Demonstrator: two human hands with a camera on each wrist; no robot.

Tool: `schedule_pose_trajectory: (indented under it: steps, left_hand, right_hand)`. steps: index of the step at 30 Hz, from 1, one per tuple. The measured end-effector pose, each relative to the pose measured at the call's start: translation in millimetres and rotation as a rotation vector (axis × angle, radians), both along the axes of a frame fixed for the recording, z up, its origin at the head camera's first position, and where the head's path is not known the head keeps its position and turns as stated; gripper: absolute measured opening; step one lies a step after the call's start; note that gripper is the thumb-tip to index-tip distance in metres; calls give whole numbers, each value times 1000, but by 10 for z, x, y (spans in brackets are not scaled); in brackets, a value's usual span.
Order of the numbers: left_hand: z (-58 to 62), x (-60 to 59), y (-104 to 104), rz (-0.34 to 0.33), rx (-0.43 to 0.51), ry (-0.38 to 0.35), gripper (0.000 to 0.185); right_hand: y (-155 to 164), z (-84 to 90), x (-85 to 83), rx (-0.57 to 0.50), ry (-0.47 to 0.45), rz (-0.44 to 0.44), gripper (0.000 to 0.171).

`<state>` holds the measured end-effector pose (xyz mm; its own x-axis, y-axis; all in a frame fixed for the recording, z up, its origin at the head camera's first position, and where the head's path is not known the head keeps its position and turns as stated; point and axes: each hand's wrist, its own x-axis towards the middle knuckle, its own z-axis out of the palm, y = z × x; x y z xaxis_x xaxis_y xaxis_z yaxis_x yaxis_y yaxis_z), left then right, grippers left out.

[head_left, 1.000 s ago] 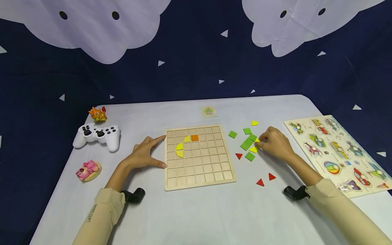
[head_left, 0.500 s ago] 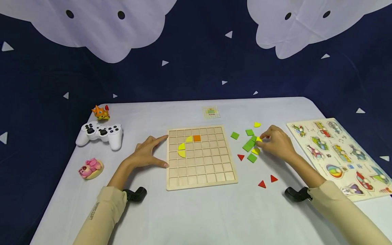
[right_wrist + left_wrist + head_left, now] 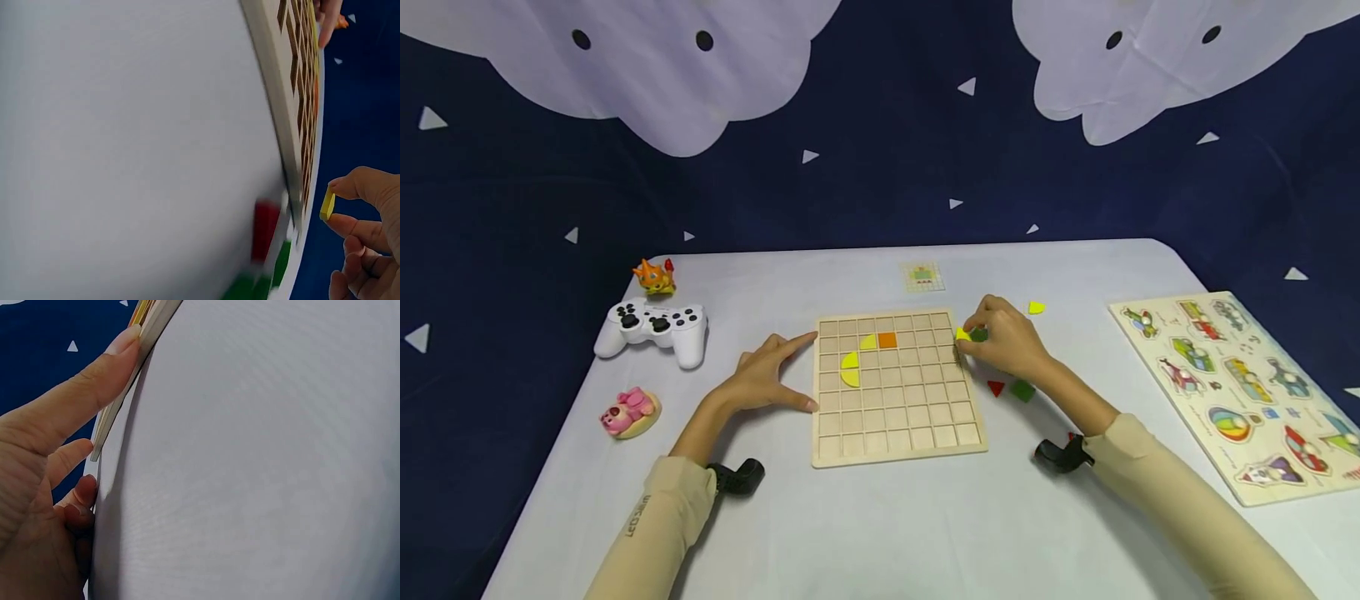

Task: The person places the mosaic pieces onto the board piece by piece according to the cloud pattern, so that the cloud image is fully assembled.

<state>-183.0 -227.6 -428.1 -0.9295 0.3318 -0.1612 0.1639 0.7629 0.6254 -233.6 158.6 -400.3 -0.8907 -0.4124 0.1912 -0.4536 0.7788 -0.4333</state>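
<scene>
Yellow is the small piece [image 3: 962, 334] that the right hand [image 3: 1003, 343] pinches between thumb and forefinger, held at the right edge of the wooden grid board [image 3: 897, 417], near that board's far right corner; the right wrist view shows the piece [image 3: 326, 206] raised off the bench, edge-on between two fingertips [image 3: 342, 184], with the board's rim just beside it. The board lies about the middle of the grey bench [image 3: 880, 525], and its cells hold two yellow quarter pieces [image 3: 849, 370], one more yellow piece [image 3: 868, 342] and an orange square [image 3: 887, 339] in its far left part; the other cells are bare wood. The left hand [image 3: 769, 375] lies spread flat on the bench against the board's left edge, forefinger stretched to the board's far left corner and thumb touching the rim lower down, as the left wrist view confirms. Just right of the board, partly under the right forearm, lie a red triangle [image 3: 996, 387] and a green square [image 3: 1022, 390], with a yellow piece [image 3: 1036, 307] farther toward the back edge. Between board and front edge the bench surface is bare grey. Toward the right edge lies a picture puzzle board [image 3: 1247, 383], well apart from the grid board. Toward the left edge sit a white game controller [image 3: 653, 325], an orange toy [image 3: 655, 276] behind it and a pink toy [image 3: 628, 411] nearer the front. A small pattern card [image 3: 923, 276] lies behind the board.
</scene>
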Motion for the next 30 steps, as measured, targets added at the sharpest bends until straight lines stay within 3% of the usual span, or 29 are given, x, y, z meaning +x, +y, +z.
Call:
schedule_pose_trajectory:
  steps: [8,19,30]
  left_hand:
    - [-20,-11,-4,5,-6,5,115]
    - [-27,-10,14,4,15,-1,115]
    - [-17,-20,-2,5,9,1,116]
  right_hand:
    - [-345,0,-89,6,7,92,25]
    - [-590,-94,-201,0,-12,194,22]
    - [-677,-137,-244,-77,-159,199,10]
